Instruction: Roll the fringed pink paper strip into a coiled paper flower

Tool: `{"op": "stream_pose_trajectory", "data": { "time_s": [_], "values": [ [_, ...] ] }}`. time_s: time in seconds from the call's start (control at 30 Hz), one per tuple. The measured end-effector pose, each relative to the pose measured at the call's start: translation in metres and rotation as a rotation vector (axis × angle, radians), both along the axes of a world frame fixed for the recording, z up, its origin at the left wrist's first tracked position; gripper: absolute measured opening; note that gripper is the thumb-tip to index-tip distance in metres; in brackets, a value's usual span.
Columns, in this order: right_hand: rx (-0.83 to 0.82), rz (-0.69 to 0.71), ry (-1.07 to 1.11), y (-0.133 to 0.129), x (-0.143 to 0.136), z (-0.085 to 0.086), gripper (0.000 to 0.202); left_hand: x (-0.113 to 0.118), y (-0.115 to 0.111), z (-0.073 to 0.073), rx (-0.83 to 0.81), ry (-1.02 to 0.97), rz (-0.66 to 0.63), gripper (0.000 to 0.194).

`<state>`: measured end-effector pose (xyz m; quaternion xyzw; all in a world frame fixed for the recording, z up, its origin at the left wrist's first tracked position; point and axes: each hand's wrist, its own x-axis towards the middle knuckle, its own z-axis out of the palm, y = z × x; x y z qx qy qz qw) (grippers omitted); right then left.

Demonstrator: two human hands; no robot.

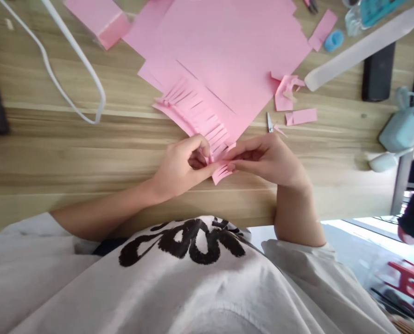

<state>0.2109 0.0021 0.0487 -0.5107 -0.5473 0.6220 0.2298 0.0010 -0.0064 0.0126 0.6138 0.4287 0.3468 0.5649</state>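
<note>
A pink paper strip, cut into a fringe along one side, runs diagonally from the stacked sheets toward me. Its near end is bent over between my two hands. My left hand pinches the strip from the left, thumb pointing toward the other hand. From the right, my right hand grips the near fringed end between thumb and fingers. The fingertips of both hands almost meet there. Beneath the strip's far part lie large pink paper sheets.
Pink scraps and a small metal blade tip lie right of the sheets. Beyond are a blue ring, a long whitish bar and a black phone-like block. A white cable loops at left, near a pink box.
</note>
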Motion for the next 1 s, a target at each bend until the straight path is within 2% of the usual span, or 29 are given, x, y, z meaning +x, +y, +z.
{"op": "stream_pose_trajectory", "data": {
  "time_s": [0.17,0.33,0.6,0.87,1.0],
  "values": [
    [-0.042,0.049,0.019,0.004,0.004,0.005,0.011,0.001,0.001,-0.001,-0.007,0.041,0.027,0.023],
    [-0.026,0.063,0.000,0.006,0.008,0.001,0.011,0.002,0.002,0.002,-0.013,0.073,0.030,0.021],
    [-0.060,-0.054,0.017,0.005,0.006,-0.008,0.011,0.001,0.002,0.002,-0.010,0.054,0.019,0.020],
    [-0.080,-0.077,0.006,0.003,0.003,-0.011,0.015,0.000,0.003,0.004,0.028,0.109,0.018,0.020],
    [-0.104,-0.090,-0.003,0.004,0.006,-0.011,0.010,0.002,0.003,0.007,0.015,0.108,0.028,0.017]
  ]
}}
